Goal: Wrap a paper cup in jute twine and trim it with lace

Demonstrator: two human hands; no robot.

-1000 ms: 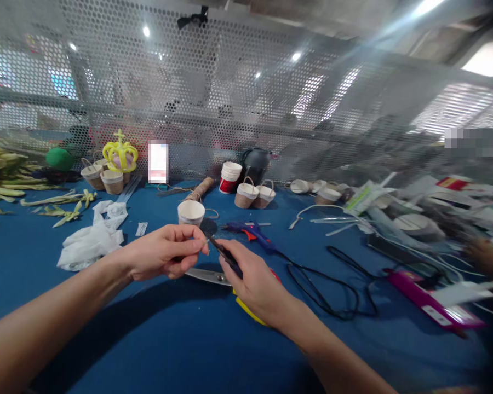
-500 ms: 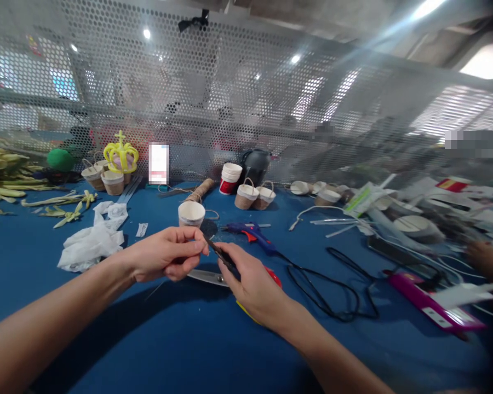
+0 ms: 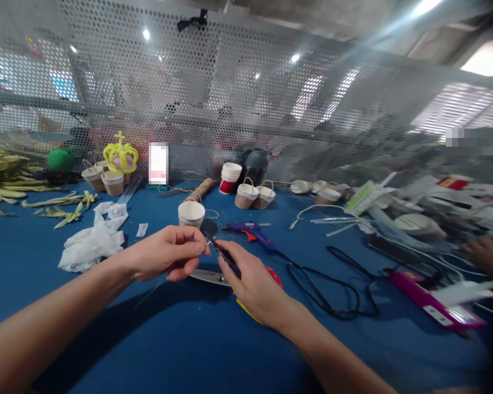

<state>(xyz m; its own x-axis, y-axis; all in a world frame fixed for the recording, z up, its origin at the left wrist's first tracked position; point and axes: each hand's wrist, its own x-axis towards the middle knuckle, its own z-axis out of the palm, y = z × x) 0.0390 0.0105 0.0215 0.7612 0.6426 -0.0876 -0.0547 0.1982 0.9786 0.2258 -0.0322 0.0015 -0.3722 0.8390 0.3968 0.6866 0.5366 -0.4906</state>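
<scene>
My left hand (image 3: 175, 254) pinches a thin wire (image 3: 148, 295), whose fine length trails down and left below the fingers. A short pale end shows past the fingertips. In my right hand (image 3: 254, 284) is a slim dark tool that looks like pliers (image 3: 218, 248), its tip beside the left fingertips. Most of its handle is hidden by the palm. Under the hands lie scissors (image 3: 209, 277) with a silver blade and a red handle part. A yellow edge shows below the right hand; I cannot tell what it belongs to. A white-lined paper cup (image 3: 191, 212) stands just beyond.
A blue glue gun (image 3: 254, 235) with a black cord lies right of the cup. Small handled baskets (image 3: 246, 196) and stacked paper cups (image 3: 230, 178) stand behind. Crumpled tissue (image 3: 92, 243) lies left. A purple power strip (image 3: 431, 306) and another person's hand (image 3: 488, 257) are at right.
The dark tool's tip has shifted slightly up and away from my left fingertips, where the pale wire end now shows. The trailing wire has swung a little left and down.
</scene>
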